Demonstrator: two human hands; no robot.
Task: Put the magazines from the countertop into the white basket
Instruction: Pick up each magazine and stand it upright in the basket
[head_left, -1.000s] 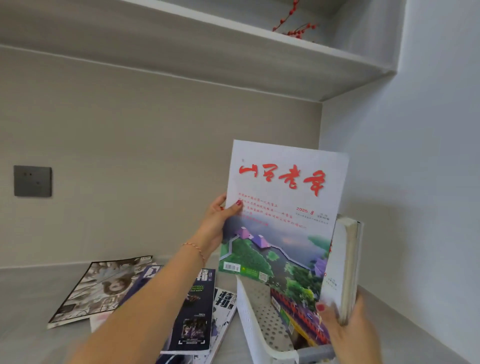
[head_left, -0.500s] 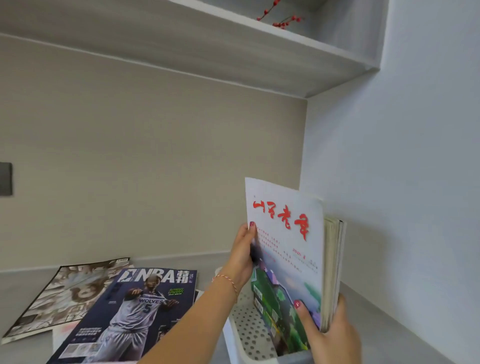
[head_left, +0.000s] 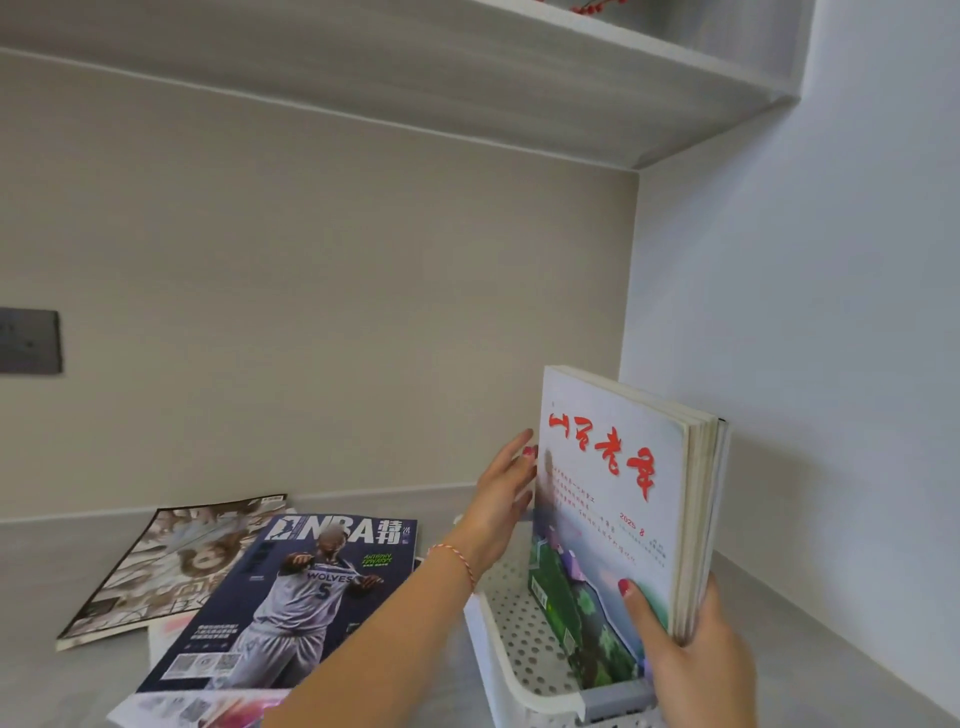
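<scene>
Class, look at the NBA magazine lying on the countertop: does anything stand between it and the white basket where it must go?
Partly. The left forearm crosses above the gap between the NBA magazine and the white basket. The basket's open left side has room; upright magazines, steadied by the right hand, fill its right side.

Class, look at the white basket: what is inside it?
Inside the white basket stands an upright stack of magazines, steadied by the right hand and left hand. Only the front cover shows; the others are covered.
</scene>
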